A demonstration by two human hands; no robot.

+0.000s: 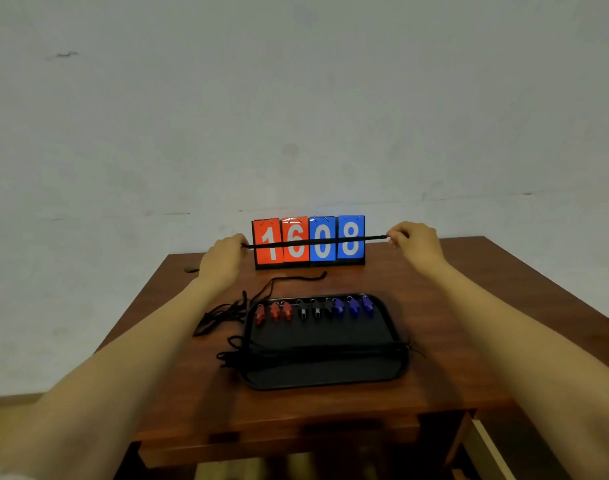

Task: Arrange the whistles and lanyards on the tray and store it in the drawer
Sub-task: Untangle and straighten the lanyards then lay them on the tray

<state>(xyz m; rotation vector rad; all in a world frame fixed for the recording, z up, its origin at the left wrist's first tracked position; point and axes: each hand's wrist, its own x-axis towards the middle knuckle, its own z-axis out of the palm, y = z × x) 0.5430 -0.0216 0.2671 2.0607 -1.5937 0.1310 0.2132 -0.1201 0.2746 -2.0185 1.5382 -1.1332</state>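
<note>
A black tray (393, 372) lies on the wooden table. Along its far side stand three red whistles (274, 311), black whistles (316, 310) and three blue whistles (353, 306) in a row. Several black lanyards (317, 352) lie stretched across the tray's middle. My left hand (223, 259) and my right hand (415, 245) each pinch one end of a black lanyard (317, 241), held taut and level in the air above the table, in front of the scoreboard.
A flip scoreboard (309, 241) reading 1608 stands at the table's back edge against the wall. Loose black lanyards (227, 311) lie in a tangle left of the tray. The wooden table (469, 306) drops off at front and right.
</note>
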